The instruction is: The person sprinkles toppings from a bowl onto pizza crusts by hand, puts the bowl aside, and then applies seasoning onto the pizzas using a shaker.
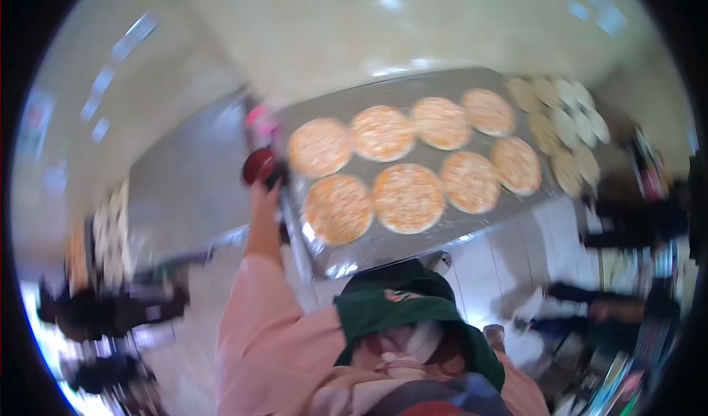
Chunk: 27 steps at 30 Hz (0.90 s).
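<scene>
My left hand [265, 192] reaches out to the left end of the metal table, closed on a dark red bowl [258, 167]. What is inside the bowl is too blurred to tell. Just beyond it stands a bright pink object [262, 125], its kind unclear. To the right of the bowl, several round pizzas [408, 198] topped with pale orange and white shreds lie in two rows on the table [391, 248]. Low by my right side, my right hand [494, 334] shows small and blurred; its fingers cannot be made out.
Another metal table [192, 172] stands at the left, with pale rounds [112, 231] beyond it. Plain dough rounds [566, 125] lie past the table's right end. People stand on both sides, one in dark clothes [627, 220] at the right. A pale wall rises behind.
</scene>
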Available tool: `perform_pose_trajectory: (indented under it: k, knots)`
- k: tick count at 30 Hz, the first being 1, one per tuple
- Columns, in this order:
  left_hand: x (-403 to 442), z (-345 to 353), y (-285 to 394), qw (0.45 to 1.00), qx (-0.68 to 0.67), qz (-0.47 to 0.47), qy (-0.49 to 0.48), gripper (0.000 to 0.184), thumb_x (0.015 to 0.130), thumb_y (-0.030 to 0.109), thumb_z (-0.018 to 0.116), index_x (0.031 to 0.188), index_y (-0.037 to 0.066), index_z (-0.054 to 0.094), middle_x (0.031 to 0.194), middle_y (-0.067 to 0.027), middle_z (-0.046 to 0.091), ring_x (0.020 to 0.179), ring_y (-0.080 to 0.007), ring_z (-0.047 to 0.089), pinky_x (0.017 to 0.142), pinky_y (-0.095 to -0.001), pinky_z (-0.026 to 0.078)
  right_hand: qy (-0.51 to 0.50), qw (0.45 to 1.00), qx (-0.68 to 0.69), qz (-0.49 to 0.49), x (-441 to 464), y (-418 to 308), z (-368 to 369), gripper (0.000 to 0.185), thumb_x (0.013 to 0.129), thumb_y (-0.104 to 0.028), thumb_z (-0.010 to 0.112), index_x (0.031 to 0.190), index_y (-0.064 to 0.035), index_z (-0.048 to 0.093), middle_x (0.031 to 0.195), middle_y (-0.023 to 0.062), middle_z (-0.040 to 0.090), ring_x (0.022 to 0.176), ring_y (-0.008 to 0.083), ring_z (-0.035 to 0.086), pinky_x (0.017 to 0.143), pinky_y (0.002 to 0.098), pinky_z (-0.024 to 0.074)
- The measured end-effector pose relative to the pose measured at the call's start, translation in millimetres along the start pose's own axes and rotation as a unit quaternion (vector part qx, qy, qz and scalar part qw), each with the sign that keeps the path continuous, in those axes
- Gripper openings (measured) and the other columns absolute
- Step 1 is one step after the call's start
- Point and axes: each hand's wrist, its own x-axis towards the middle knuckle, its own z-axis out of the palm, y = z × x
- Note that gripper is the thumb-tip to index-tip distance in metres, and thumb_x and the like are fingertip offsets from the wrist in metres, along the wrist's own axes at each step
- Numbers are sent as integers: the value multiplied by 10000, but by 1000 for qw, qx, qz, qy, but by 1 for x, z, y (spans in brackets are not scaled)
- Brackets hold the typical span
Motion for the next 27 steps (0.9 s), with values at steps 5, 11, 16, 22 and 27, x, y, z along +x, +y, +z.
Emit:
perform_pose_trajectory:
  k: [5, 11, 16, 22, 27]
  knots:
    - [56, 3, -34, 900, -376, -184, -122, 447, 804, 57, 608, 1240, 6, 528, 1193, -159, 589, 1109, -282, 552, 973, -427, 432, -99, 989, -20, 111, -20, -112, 57, 170, 746, -101, 547, 759, -76, 715, 840, 144, 678, 734, 256, 653, 675, 350, 529]
    - [46, 132, 111, 859, -433, -264, -71, 350, 899, 144, 514, 1193, -44, 545, 1147, -165, 596, 1072, -280, 555, 966, -405, 432, -91, 964, 63, 242, -79, -200, -38, 171, 744, -116, 561, 805, -95, 720, 871, 93, 697, 759, 268, 668, 690, 389, 540]
    - [-79, 118, 253, 962, -264, 74, -4, 313, 915, 150, 497, 1147, -43, 582, 1126, -152, 609, 1101, -281, 539, 987, -395, 407, -59, 948, 139, 279, -127, -240, -6, 217, 767, -150, 531, 853, -71, 713, 912, 105, 694, 808, 282, 670, 737, 387, 536]
    - [-228, 164, 353, 903, -210, 374, -24, 301, 936, 173, 493, 1100, -50, 611, 1096, -146, 622, 1114, -273, 529, 997, -365, 385, 56, 707, 405, 577, -259, -318, 74, 231, 760, -177, 537, 896, -100, 708, 931, 153, 677, 842, 307, 663, 742, 402, 532]
    - [-388, 252, 373, 837, -307, 354, -281, 384, 961, 267, 454, 1131, -56, 574, 1059, -139, 617, 975, -240, 568, 916, -365, 434, -55, 737, 307, 600, -339, -430, 268, 197, 760, -201, 556, 852, -160, 725, 905, 109, 692, 806, 274, 671, 709, 416, 536]
